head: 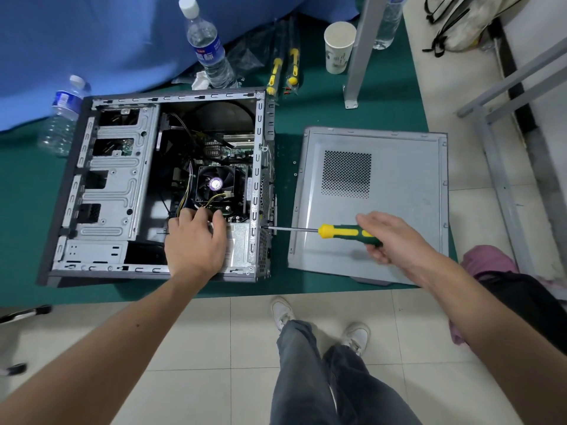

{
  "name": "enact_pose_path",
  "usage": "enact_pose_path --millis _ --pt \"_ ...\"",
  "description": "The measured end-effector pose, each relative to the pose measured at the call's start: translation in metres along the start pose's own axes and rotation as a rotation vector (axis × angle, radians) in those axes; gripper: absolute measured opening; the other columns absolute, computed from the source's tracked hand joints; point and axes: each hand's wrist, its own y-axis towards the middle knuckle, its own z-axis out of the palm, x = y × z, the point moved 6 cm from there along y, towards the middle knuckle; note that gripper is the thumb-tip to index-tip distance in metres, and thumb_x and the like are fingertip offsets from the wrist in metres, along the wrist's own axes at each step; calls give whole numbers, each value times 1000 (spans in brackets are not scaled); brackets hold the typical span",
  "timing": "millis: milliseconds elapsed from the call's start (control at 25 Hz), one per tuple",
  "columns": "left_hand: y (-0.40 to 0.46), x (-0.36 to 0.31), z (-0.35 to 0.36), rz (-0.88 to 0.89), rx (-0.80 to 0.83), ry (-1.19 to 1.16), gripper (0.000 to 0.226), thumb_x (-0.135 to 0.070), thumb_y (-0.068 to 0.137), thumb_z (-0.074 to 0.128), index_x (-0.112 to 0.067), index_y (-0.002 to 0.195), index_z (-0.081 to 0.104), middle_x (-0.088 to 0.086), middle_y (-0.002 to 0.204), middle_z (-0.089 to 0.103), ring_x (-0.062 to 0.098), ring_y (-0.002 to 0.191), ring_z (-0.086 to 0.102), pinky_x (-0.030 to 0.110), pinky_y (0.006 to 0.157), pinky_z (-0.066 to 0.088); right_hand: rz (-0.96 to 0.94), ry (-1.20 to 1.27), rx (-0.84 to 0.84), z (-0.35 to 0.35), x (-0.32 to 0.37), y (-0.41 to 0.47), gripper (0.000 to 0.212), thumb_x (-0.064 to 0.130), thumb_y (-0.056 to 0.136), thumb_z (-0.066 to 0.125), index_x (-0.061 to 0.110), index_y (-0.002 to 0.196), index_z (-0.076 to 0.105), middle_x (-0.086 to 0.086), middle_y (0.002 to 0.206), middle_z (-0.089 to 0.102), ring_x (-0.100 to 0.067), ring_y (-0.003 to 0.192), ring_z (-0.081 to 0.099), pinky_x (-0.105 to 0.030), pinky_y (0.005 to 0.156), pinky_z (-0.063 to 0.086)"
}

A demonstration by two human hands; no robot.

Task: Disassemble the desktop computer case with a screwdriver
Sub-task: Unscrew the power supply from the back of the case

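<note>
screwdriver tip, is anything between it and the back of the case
Nothing visible. The screwdriver, held by the right hand, runs level over the removed side panel, its tip at the case's rear edge. The left hand rests inside the case.

Bare forearms, no sleeves, grey-blue jeans (313, 378), white sneakers (281, 312).

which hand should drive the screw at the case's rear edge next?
Right. The right hand already grips the screwdriver, tip at the case rear edge. The left hand rests inside, steadying.
</note>
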Motion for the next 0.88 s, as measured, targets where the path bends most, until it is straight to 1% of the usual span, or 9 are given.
enact_pose_path --millis 120,200,320,400,480,560,680,760,880 --pt "0 0 0 7 -6 -8 52 -51 98 24 -13 95 59 12 103 54 31 94 43 39 73 32 -117 278 64 4 4 -6 34 -10 80 66 22 91 61 -4 95 53 -12 70 55 -24 64 49" --pt "0 -1 -1 10 -10 -15 52 -51 98 24 -12 96 59 12 103 53 27 91 40 38 74 32 -16 249 76 9 1 -7 13 16 87 71 17 96 62 -4 98 58 -15 69 61 -27 61 54" --pt "-1 0 -1 0 7 -14 51 -50 99 25 -12 98 59 12 105 53 27 92 39 39 75 34 42 -133 -6 8 -1 -6 35 44 99 51 11 93 63 -8 79 61 -10 48 48 -20 43 37" --pt "-1 -1 -1 -1 21 -10 52 -51 99 25 -12 100 60 12 106 54 30 96 44 42 77 38 -85 92 -79 4 11 -2 10 14 97 56 15 90 62 -7 80 56 -10 56 48 -20 49 36" --pt "-1 -1 0 -15 38 0 52 -51 99 25 -12 101 60 12 108 54 32 99 45 43 80 39 -128 402 -11 4 17 -2 30 -10 85 60 18 95 60 -5 91 56 -12 69 54 -20 60 44" --pt "-2 -2 0 -8 51 -4 52 -50 98 25 -12 101 61 12 108 54 33 100 45 44 82 40 -57 387 29 5 16 -2 17 7 84 69 14 98 62 -8 95 60 -15 70 60 -21 63 52" --pt "-1 -1 -1 -18 45 -13 52 -51 98 24 -13 98 60 11 107 54 32 99 45 43 81 38 102 -121 -18 5 3 -3 37 47 95 55 11 93 65 -11 75 64 -16 49 49 -22 45 42" --pt "-2 -2 -2 -4 45 -6 53 -51 97 23 -13 98 59 11 105 54 30 96 44 41 78 36 12 25 -71 3 6 -2 15 22 99 55 14 90 65 -10 80 60 -14 56 49 -21 50 39" --pt "-1 -3 -2 -1 46 6 52 -50 98 23 -13 98 59 11 104 54 24 90 37 38 75 31 -53 421 27 4 14 -5 28 -9 83 63 13 100 63 -9 100 58 -13 79 62 -21 70 51"
